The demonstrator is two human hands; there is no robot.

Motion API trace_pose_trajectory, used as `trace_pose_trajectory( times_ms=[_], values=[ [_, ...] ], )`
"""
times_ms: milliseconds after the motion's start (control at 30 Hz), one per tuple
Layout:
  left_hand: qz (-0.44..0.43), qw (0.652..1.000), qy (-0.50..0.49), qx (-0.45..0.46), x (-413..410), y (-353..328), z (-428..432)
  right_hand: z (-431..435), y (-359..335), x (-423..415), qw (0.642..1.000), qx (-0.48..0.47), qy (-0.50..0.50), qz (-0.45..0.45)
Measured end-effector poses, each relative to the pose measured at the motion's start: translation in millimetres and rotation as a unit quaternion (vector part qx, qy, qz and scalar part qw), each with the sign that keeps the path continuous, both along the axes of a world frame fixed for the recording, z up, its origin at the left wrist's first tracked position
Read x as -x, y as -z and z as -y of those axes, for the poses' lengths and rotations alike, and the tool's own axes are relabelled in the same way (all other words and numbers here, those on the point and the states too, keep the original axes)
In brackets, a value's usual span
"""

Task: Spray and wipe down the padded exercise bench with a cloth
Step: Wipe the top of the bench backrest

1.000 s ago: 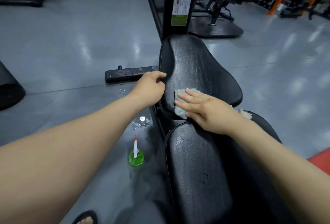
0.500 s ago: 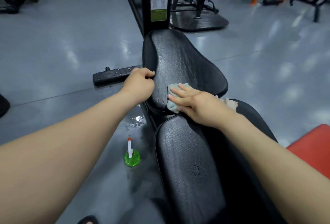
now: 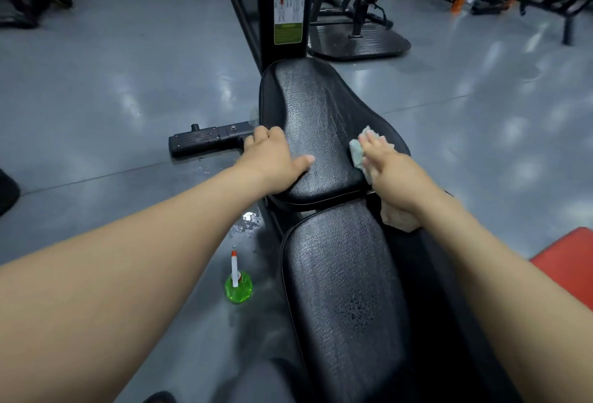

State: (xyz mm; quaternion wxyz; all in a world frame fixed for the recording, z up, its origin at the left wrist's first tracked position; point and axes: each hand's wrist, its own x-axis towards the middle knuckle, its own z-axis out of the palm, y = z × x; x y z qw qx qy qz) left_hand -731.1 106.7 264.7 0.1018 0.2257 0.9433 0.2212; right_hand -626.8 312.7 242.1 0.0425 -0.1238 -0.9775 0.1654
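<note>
The cloth [image 3: 357,154] has moved across the upper pad [image 3: 321,107], from its near left part to its right edge, carried under the right hand [image 3: 396,174]. The left hand [image 3: 272,158] has shifted too, and its thumb now lies out on top of the pad.

The cloth is pale blue-green at its front corner, which shows just ahead of and to the left of the fingertips. Most of it is hidden under the palm. A paler tail of it hangs out below the wrist, over the gap between the upper pad and the lower pad [image 3: 340,290]. The right fingers lie straight and flat, pressing the cloth onto the pad; the thumb is out of sight.

The left hand grips the pad's left edge, fingers curled down over the side, their tips hidden.

Droplets sit on the lower pad, whose near end is cut off by the frame. On the grey floor [image 3: 112,97] left of the bench stands a green spray bottle [image 3: 238,287], near a small wet patch [image 3: 248,221]. A red pad [image 3: 571,261] is cut off at the right.
</note>
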Motion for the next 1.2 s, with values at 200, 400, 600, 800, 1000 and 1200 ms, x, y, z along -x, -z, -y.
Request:
trace_pose_trajectory(
  times_ms=[200, 400, 600, 800, 1000, 1200],
  values=[
    [-0.010, 0.998, -0.031, 0.061, -11, 4, -21, 25, 25, -26, 0.999, -0.039, -0.003, -0.006],
    [-0.005, 0.993, -0.041, 0.114, -11, -2, -36, 26, 19, -41, 0.998, -0.063, -0.006, 0.016],
    [-0.013, 0.994, -0.038, 0.104, -10, -2, -38, -13, 4, -7, 0.991, -0.030, 0.130, 0.003],
    [-0.018, 0.996, -0.006, 0.090, -9, 6, -35, 20, 25, -10, 0.996, -0.066, 0.060, -0.022],
    [-0.030, 0.994, 0.018, 0.099, -5, 13, -29, -18, 13, 8, 0.995, -0.004, 0.097, -0.025],
    [-0.031, 0.992, 0.022, 0.118, -3, 9, -32, -36, 7, 33, 0.980, 0.037, 0.195, 0.019]
  ],
)
